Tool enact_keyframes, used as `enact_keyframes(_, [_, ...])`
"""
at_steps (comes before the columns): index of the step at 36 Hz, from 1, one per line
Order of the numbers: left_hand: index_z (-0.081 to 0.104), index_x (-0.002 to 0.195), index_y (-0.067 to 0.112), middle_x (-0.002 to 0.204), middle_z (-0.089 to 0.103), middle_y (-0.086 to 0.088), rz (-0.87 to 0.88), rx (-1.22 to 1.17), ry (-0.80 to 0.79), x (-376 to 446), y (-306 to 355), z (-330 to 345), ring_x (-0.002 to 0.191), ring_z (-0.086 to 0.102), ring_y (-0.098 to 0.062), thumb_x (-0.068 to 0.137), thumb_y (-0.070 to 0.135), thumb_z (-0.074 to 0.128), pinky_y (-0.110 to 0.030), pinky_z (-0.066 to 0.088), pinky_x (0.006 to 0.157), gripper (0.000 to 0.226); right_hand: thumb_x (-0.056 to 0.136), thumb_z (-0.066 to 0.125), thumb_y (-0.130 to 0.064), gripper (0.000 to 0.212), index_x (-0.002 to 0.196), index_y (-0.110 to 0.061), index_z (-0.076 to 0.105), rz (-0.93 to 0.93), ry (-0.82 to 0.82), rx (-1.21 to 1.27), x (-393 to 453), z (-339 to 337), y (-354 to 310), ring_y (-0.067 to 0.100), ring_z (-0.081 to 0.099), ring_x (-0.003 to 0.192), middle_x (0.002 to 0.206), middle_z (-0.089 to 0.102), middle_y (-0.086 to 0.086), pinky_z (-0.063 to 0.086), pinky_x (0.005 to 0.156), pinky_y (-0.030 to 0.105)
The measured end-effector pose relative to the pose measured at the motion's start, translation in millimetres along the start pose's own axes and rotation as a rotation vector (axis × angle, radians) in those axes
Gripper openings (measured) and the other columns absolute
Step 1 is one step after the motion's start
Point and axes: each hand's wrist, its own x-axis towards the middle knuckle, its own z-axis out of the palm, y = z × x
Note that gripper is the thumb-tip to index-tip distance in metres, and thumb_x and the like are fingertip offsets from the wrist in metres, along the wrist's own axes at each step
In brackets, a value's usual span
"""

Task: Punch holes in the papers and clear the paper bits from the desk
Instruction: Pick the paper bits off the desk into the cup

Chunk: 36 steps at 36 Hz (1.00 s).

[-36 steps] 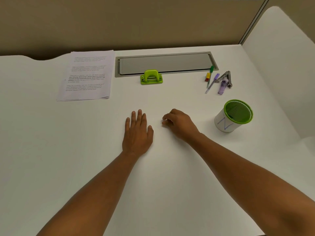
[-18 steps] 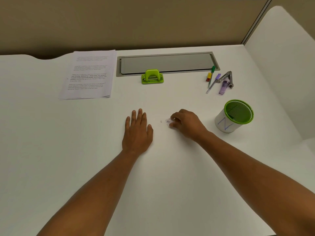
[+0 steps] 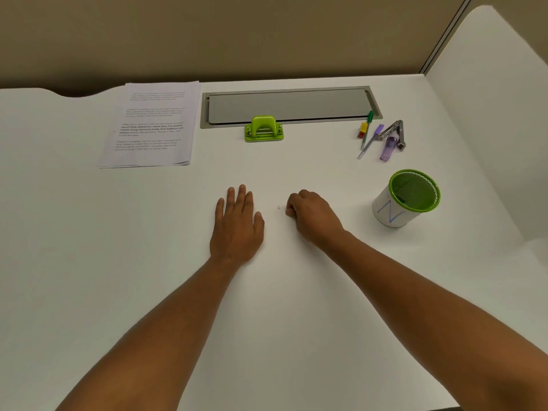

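Observation:
My left hand lies flat on the white desk, palm down, fingers apart, holding nothing. Just to its right, my right hand rests on the desk with its fingers curled in. Their tips pinch small white paper bits. One loose bit lies on the desk between my hands. The green hole punch stands at the back centre. A stack of printed papers lies at the back left.
A green-rimmed white cup stands to the right of my right hand. Pens, a small yellow and red item and a stapler lie at the back right. A grey cable flap is set into the desk behind the punch. A white partition closes the right side.
My right hand slid right, dragging bits along, then came back left toward the loose bit. My left hand has stayed flat in place.

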Motion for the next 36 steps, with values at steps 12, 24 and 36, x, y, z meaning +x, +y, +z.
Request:
enact_keyframes(12, [0.026, 0.154, 0.01, 0.164, 0.017, -0.008, -0.005, -0.012, -0.018, -1.4, 1.6, -4.1, 0.153, 0.009, -0.025, 0.1, 0.035, 0.027, -0.045, 0.008, 0.124, 0.059, 0.089, 0.067, -0.015, 0.013, 0.077, -0.011, 0.066, 0.731, -0.145, 1.185, 4.9, -30.3, -2.3, 0.011, 0.047, 0.056, 0.065, 0.055, -0.001, 0.041, 0.051, 0.02])
enact_keyframes(24, [0.025, 0.154, 0.007, 0.164, 0.016, -0.01, 0.008, 0.0, -0.033, -2.9, 0.4, -4.5, 0.153, 0.008, -0.028, 0.102, 0.035, 0.026, -0.047, 0.008, 0.124, 0.059, 0.09, 0.064, -0.015, 0.009, 0.082, -0.012, 0.061, 0.761, 0.013, 1.88, -30.7, -118.6, 24.5, 0.007, 0.053, 0.058, 0.072, 0.058, 0.0, 0.044, 0.05, 0.016])
enact_keyframes(36, [0.027, 0.153, 0.004, 0.163, 0.018, -0.012, 0.019, 0.001, -0.033, -2.9, 2.4, -6.4, 0.152, 0.01, -0.03, 0.102, 0.034, 0.028, -0.048, 0.009, 0.124, 0.059, 0.091, 0.066, -0.015, 0.008, 0.083, -0.012, 0.067, 0.817, 0.281, 0.947, -69.9, -183.7, 96.8, 0.01, 0.049, 0.063, 0.069, 0.056, 0.0, 0.044, 0.06, 0.022])
